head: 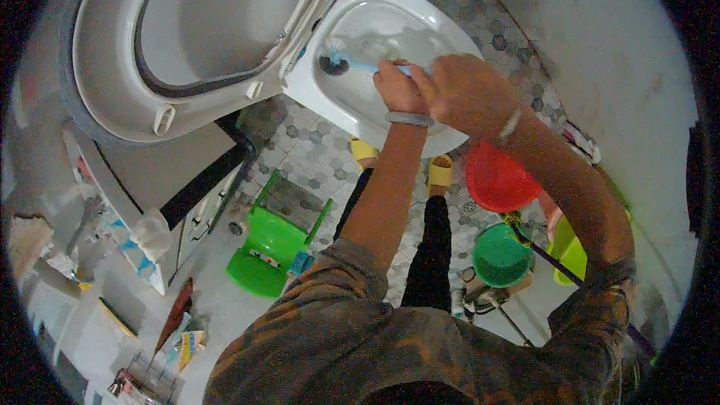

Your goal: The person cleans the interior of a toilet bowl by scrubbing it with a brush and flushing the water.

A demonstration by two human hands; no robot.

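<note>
My left hand [398,87], with a grey band at its wrist, grips the light-blue handle of a toilet brush [359,64]. Beside it, my right hand [471,93] closes around the handle's near end and looks slightly blurred. The brush reaches left into the white toilet bowl [332,104], its bristle head by the dark drain opening [334,66]. My fingers cover most of the handle. Both hands are over the bowl's front right part. At the upper left, the toilet seat [115,34] stands raised from its hinges.
A green plastic chair [267,253] stands on the hexagon-tiled floor. Right of my yellow slippers [440,171] are a red basin [495,180] and a green bucket [502,256]. A washing machine or cabinet [169,163] stands left; a pale wall [624,67] bounds the right.
</note>
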